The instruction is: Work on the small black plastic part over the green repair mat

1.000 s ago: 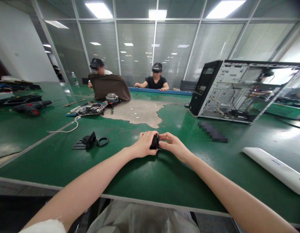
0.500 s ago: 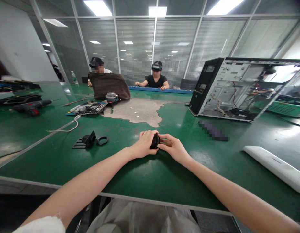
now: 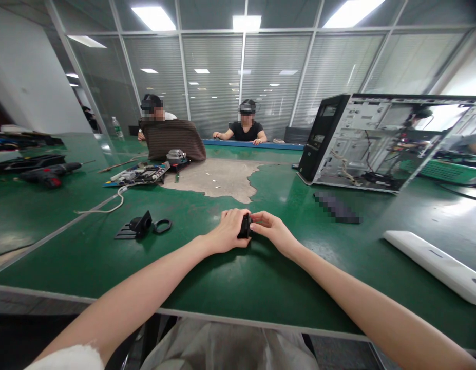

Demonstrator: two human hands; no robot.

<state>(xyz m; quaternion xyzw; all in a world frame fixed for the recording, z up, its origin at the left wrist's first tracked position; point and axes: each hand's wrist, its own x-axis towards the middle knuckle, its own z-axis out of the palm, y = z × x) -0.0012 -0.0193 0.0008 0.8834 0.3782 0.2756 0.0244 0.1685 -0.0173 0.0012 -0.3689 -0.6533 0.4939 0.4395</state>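
Just above the green table [image 3: 207,288] my left hand [image 3: 229,228] is wrapped round a small black part [image 3: 244,227], whose exact kind I cannot make out. My right hand [image 3: 275,232] pinches the right side of that same part with thumb and fingertips. Much of the part is hidden behind my fingers. To the left of my hands lie a black slotted bracket-like piece [image 3: 139,224] and a black ring [image 3: 162,226], close beside each other.
An open computer case [image 3: 326,139] stands at the right, with a pixelated dark object [image 3: 337,207] before it and a long white device [image 3: 434,264] nearer me. Circuit boards [image 3: 139,174] and a power drill [image 3: 49,173] lie at the left. Two people [image 3: 247,128] sit across the table.
My right thumb and fingers have shifted slightly upward on the black part. My left hand keeps its hold, and the whole view has tilted a little.
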